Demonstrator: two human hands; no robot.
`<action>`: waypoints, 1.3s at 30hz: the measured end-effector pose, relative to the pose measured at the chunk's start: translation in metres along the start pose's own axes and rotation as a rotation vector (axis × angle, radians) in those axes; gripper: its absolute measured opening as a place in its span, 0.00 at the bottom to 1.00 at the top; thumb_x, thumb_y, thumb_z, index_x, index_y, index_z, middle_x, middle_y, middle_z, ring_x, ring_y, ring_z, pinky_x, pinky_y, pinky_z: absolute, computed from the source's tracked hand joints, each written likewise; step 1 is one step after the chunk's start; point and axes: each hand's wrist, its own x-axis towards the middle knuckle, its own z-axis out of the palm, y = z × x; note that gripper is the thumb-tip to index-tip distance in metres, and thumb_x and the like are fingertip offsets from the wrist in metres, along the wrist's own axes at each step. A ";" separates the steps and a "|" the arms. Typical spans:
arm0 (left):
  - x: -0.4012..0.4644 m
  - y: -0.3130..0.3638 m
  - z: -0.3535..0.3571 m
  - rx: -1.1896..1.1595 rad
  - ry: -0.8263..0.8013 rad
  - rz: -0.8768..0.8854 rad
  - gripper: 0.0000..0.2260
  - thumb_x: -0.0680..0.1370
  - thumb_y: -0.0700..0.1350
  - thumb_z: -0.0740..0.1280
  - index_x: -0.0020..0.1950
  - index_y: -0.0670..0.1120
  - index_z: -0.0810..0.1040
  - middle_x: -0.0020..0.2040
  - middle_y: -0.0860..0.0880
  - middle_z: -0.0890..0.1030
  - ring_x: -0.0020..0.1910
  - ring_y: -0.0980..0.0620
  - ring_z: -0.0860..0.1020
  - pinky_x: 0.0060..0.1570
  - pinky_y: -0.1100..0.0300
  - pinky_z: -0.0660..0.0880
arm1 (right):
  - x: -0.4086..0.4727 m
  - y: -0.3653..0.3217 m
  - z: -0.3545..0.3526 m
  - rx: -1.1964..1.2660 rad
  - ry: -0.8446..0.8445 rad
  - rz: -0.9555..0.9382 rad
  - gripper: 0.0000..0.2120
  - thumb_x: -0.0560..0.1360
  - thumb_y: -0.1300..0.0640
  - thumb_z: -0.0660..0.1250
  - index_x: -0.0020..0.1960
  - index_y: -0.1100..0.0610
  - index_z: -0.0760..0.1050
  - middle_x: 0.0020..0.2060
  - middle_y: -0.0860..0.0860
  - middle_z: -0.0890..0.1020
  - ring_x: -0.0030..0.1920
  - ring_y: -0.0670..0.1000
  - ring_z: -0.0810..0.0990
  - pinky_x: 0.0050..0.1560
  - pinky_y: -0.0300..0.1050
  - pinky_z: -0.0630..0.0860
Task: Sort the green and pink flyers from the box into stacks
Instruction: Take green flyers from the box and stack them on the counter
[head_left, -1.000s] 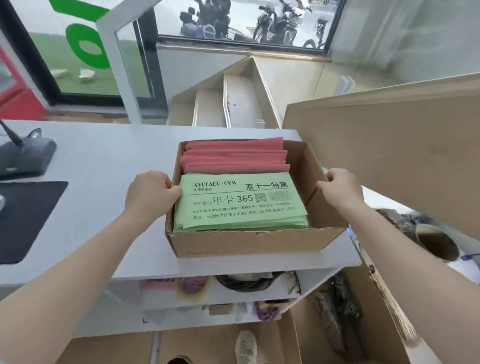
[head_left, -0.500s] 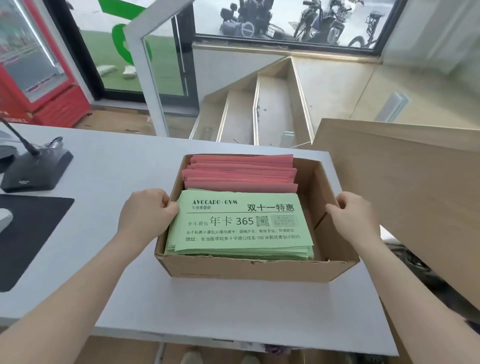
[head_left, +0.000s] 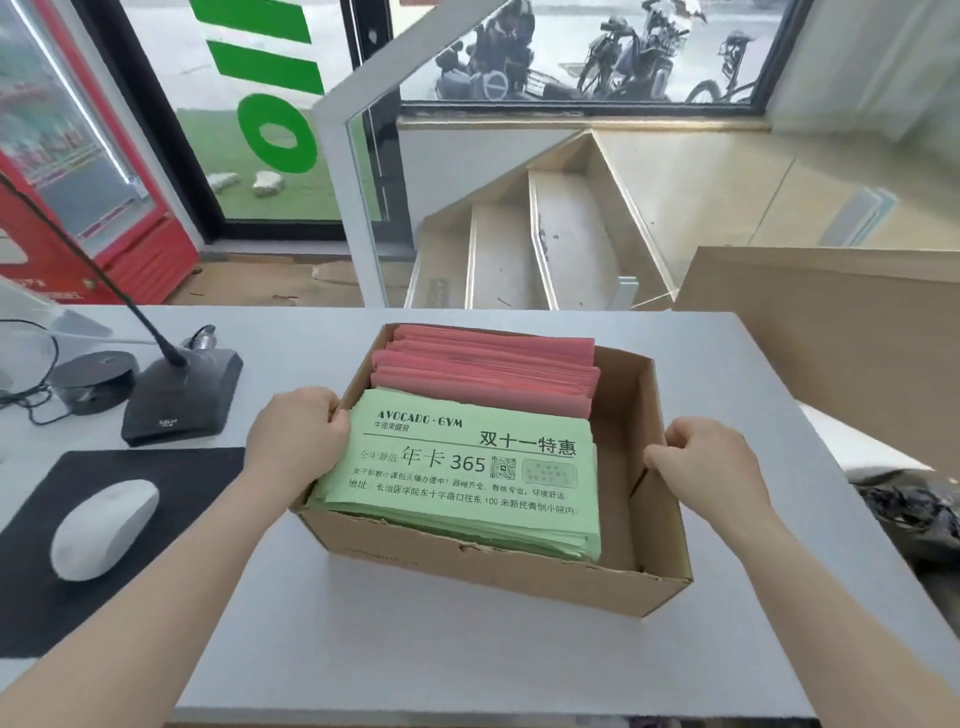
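Green flyers — "AVOCADO·GYM", "365" — in box, left hand and right hand each grip its sides

On the top green flyer we read "AVOCADO·GYM", then "双十一特惠", then "年卡 365" beside a QR code, with an address line of smaller Chinese print below. We cannot make out the microphone base's small label.

White mouse on black mat; desk microphone beside
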 end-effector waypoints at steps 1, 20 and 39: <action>0.008 -0.008 -0.001 0.002 -0.007 0.025 0.09 0.76 0.42 0.60 0.38 0.42 0.77 0.35 0.46 0.76 0.40 0.43 0.73 0.36 0.57 0.65 | -0.009 -0.007 0.006 0.007 0.014 0.010 0.08 0.67 0.60 0.65 0.30 0.60 0.69 0.26 0.53 0.74 0.31 0.53 0.73 0.29 0.42 0.65; 0.029 0.013 -0.017 -0.047 0.042 0.288 0.24 0.76 0.46 0.65 0.72 0.46 0.65 0.72 0.45 0.66 0.73 0.44 0.58 0.67 0.48 0.59 | 0.028 -0.041 0.011 -0.099 0.027 -0.061 0.07 0.75 0.58 0.61 0.44 0.57 0.79 0.41 0.52 0.80 0.48 0.54 0.77 0.42 0.42 0.67; -0.023 -0.044 -0.009 -0.499 -0.033 -0.033 0.17 0.80 0.41 0.57 0.68 0.50 0.70 0.56 0.48 0.81 0.52 0.46 0.78 0.45 0.57 0.69 | -0.037 -0.097 0.040 -0.215 -0.303 -0.128 0.13 0.78 0.56 0.56 0.53 0.57 0.78 0.47 0.53 0.82 0.46 0.54 0.79 0.48 0.51 0.78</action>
